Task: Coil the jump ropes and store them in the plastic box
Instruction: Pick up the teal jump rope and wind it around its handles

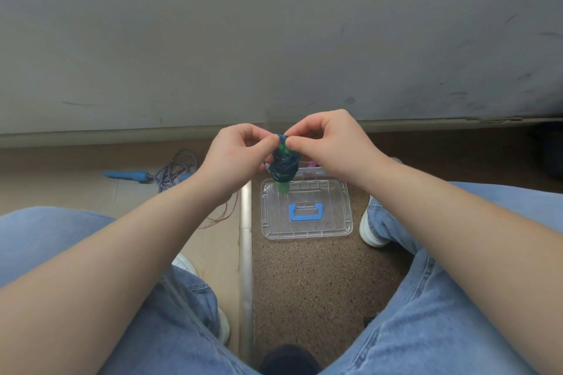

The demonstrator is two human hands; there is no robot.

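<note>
1 view only: a wide-angle camera worn on the person's head, facing forward and steeply down. It sits close above the bare forearms (pixel 128 253), which enter from the 2 lower corners. The left hand (pixel 234 158) and right hand (pixel 332 143) meet at mid-frame on the dark blue and green coiled jump rope (pixel 283 165). The scuffed grey wall (pixel 274 55) fills the upper half, and the blue-jeaned thighs (pixel 45 234) the lower edge

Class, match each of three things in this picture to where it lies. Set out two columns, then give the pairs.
Things
1. green-handled jump rope
2. blue-handled jump rope
3. clear lid

Places
A. loose on the floor, at the person's left
B. flat on the speckled floor, between the feet
C. coiled, pinched by the left hand and right hand

Pairs: 1-C, 2-A, 3-B
</note>
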